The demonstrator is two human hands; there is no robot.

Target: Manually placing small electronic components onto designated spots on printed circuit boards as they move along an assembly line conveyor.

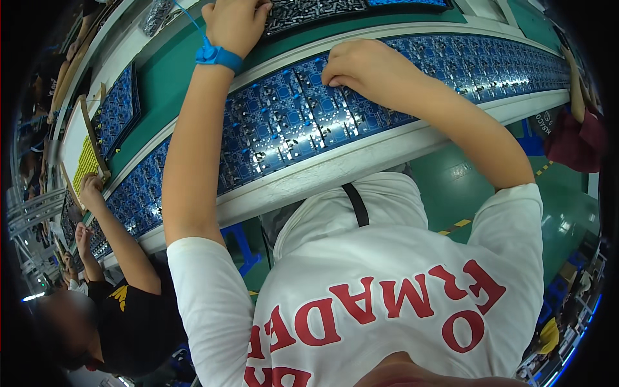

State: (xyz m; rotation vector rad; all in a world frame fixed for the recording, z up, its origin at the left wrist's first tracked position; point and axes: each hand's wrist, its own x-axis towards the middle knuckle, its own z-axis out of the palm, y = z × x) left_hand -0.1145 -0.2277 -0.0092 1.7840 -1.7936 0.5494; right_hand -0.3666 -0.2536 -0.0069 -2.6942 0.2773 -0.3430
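A long row of blue circuit boards (277, 129) runs across in front of me, dotted with small parts. My right hand (364, 68) is over these boards, its thumb and fingers pinched together close to the surface. Whatever is between the fingertips is too small or hidden to make out. Farther off, my left hand (235, 27) is at the left edge of a black tray (316, 18) full of small dark components. Its fingers are curled and partly cut off by the picture's top edge, so their contents are hidden. A blue wrist strap (219, 58) with a cord circles my left wrist.
A pale rail (335, 155) edges the boards on my side. Blue components (406, 2) fill a second section beyond. At left, another board panel (118, 109) stands near a holder of yellow parts (86, 158). Co-workers sit on both sides, one in a black shirt (138, 322).
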